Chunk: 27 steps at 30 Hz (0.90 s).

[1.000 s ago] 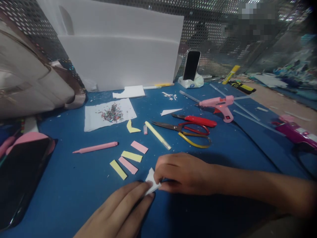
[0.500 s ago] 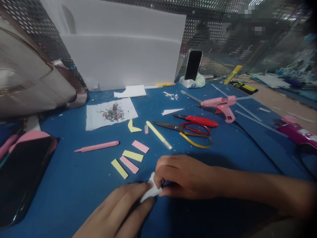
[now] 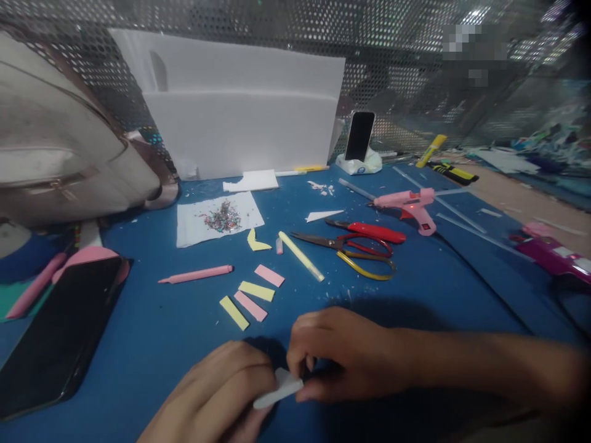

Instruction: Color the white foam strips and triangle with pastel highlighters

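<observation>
At the near middle of the blue table, my left hand [image 3: 226, 384] is closed on a small, flat white piece [image 3: 279, 390] whose material I cannot make out. The fingers of my right hand [image 3: 332, 360] are curled in a pinch at the piece's right end. Beyond my hands lie two pink strips [image 3: 269, 275] and two yellow strips [image 3: 234, 313]. A yellow marker [image 3: 302, 257] is behind them, with scissors [image 3: 344, 243] with red and yellow handles to its right. The pink pen [image 3: 196, 274] lies left of the strips.
Farther right, a pink glue gun [image 3: 406, 206] trails a black cord. A red-handled tool [image 3: 376, 232] touches the scissors' area. Glitter lies on white paper [image 3: 189, 231]. A black phone [image 3: 60, 332] is at left, by a beige bag [image 3: 60, 147]. Another phone [image 3: 360, 136] stands at the back.
The view has tilted up slightly. The white piece has turned and now shows a long narrow edge; my left fingers are more curled around it.
</observation>
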Each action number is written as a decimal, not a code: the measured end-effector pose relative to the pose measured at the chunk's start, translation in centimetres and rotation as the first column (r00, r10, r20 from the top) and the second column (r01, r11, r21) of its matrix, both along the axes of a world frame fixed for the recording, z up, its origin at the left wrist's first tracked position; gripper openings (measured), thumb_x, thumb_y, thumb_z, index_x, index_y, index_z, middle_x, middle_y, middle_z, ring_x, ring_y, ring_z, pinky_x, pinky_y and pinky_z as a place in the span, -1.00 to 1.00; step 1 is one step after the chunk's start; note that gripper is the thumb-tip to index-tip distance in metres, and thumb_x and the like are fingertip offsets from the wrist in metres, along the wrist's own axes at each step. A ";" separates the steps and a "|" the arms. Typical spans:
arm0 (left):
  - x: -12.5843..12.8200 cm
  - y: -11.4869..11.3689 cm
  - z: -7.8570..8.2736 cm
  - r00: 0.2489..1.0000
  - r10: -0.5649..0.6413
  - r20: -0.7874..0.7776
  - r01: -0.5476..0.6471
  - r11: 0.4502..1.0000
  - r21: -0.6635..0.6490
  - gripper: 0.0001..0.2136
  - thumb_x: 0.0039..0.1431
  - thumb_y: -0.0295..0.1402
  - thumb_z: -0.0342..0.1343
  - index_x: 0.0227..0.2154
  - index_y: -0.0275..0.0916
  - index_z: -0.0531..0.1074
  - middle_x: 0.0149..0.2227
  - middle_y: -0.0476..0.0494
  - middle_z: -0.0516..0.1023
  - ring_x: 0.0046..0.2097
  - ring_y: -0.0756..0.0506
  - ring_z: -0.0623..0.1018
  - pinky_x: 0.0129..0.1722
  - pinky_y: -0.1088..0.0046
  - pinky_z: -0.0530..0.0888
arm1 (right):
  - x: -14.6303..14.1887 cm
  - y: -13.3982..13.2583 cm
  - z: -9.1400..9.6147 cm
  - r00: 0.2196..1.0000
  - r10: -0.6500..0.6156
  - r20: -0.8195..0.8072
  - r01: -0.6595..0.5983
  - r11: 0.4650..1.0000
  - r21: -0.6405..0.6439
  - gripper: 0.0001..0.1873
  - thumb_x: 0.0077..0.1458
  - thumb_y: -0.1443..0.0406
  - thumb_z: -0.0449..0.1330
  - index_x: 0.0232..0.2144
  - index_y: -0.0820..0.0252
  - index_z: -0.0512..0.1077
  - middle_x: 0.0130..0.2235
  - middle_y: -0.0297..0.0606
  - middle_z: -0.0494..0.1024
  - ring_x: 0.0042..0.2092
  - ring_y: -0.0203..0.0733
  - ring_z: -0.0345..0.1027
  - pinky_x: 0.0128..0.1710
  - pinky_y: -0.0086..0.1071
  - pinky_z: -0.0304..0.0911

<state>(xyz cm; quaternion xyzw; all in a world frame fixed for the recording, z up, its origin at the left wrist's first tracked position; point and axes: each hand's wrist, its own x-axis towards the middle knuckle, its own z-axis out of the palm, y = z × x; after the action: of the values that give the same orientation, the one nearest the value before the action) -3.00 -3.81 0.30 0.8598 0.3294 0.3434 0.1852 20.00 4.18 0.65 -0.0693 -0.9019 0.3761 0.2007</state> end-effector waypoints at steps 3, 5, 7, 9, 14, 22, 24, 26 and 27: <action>0.2 0.1 0.2 1.000 0.011 0.004 -0.011 1.000 -0.027 -0.89 0.33 -0.48 -0.02 -0.19 -0.21 0.39 -0.29 -0.02 0.51 -0.26 0.08 0.52 -0.21 0.70 0.43 | -0.1 0.0 0.0 1.000 0.010 0.027 -0.009 1.000 -0.021 -0.81 0.27 0.20 0.14 -0.29 0.23 0.36 -0.33 -0.30 0.49 -0.30 -0.31 0.34 -0.29 -0.48 0.22; 0.4 0.0 0.5 1.000 0.026 0.003 -0.026 0.999 -0.020 -0.88 0.34 -0.48 -0.03 -0.21 -0.21 0.40 -0.30 -0.01 0.51 -0.28 0.09 0.52 -0.23 0.69 0.43 | -0.2 0.0 -0.2 0.999 0.012 0.042 -0.010 1.000 -0.027 -0.80 0.25 0.18 0.16 -0.30 0.23 0.36 -0.34 -0.31 0.48 -0.30 -0.31 0.35 -0.28 -0.48 0.22; 0.4 0.0 0.6 0.999 0.035 -0.002 -0.035 0.999 -0.003 -0.87 0.35 -0.46 -0.04 -0.22 -0.21 0.42 -0.31 -0.01 0.51 -0.29 0.08 0.52 -0.25 0.67 0.44 | -0.2 0.0 -0.5 0.999 0.030 0.042 -0.029 0.999 -0.029 -0.77 0.24 0.16 0.18 -0.31 0.22 0.36 -0.35 -0.33 0.47 -0.30 -0.32 0.34 -0.28 -0.49 0.21; 0.4 0.1 0.7 1.000 0.030 0.005 -0.030 0.999 0.031 -0.86 0.37 -0.42 -0.04 -0.23 -0.22 0.43 -0.32 -0.03 0.51 -0.31 0.05 0.51 -0.28 0.62 0.44 | -0.1 0.2 -0.7 0.998 0.062 0.014 -0.062 0.998 -0.030 -0.72 0.21 0.10 0.20 -0.34 0.20 0.35 -0.38 -0.34 0.45 -0.32 -0.32 0.33 -0.30 -0.49 0.20; 0.5 0.1 0.8 0.997 -0.071 0.036 0.065 0.987 0.147 -0.75 0.41 -0.40 -0.13 -0.25 -0.26 0.45 -0.34 -0.09 0.52 -0.34 -0.01 0.46 -0.35 0.47 0.41 | -0.7 1.3 1.2 0.999 0.000 -0.038 -0.001 1.000 -0.012 -0.80 0.29 0.20 0.10 -0.31 0.23 0.34 -0.31 -0.27 0.46 -0.27 -0.28 0.32 -0.23 -0.43 0.22; 0.3 -0.8 0.2 0.995 -0.086 0.055 0.070 0.965 0.251 -0.75 0.41 -0.42 -0.13 -0.27 -0.28 0.46 -0.38 -0.13 0.51 -0.35 -0.05 0.46 -0.38 0.41 0.40 | -9.3 6.3 3.5 0.973 -0.180 0.145 0.109 0.910 0.400 -0.86 0.26 0.30 0.10 -0.14 0.23 0.32 -0.09 -0.17 0.43 -0.07 -0.12 0.27 -0.24 -0.34 0.22; 0.1 -0.9 0.2 0.994 -0.077 0.080 0.054 0.964 0.259 -0.76 0.41 -0.40 -0.12 -0.27 -0.29 0.45 -0.37 -0.15 0.50 -0.34 -0.05 0.46 -0.35 0.39 0.42 | -12.0 7.4 2.9 0.948 -0.245 0.202 0.123 0.869 0.479 -0.74 0.27 0.20 0.13 -0.09 0.27 0.31 -0.05 -0.10 0.40 -0.07 -0.06 0.26 -0.28 -0.30 0.24; -0.1 -0.8 0.5 0.992 -0.069 0.102 0.040 0.964 0.264 -0.78 0.40 -0.38 -0.10 -0.28 -0.29 0.44 -0.37 -0.16 0.49 -0.34 -0.04 0.46 -0.33 0.39 0.43 | -14.3 8.0 1.9 0.931 -0.291 0.221 0.134 0.834 0.536 -0.61 0.26 0.07 0.13 -0.07 0.29 0.30 -0.05 -0.06 0.39 -0.07 0.00 0.25 -0.30 -0.27 0.26; -0.1 -0.7 0.6 0.992 -0.068 0.109 0.037 0.965 0.258 -0.79 0.40 -0.38 -0.08 -0.29 -0.29 0.43 -0.38 -0.16 0.49 -0.34 -0.04 0.46 -0.33 0.40 0.43 | -15.2 8.2 1.5 0.922 -0.303 0.240 0.124 0.819 0.560 -0.62 0.25 0.06 0.13 -0.12 0.28 0.31 -0.07 -0.07 0.40 -0.07 0.02 0.26 -0.33 -0.27 0.26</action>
<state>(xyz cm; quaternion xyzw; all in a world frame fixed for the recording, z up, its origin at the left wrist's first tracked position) -3.09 -4.49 0.93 0.8633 0.2480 0.4278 0.1008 4.76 12.33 2.15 -0.1722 -0.9770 0.0684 0.1054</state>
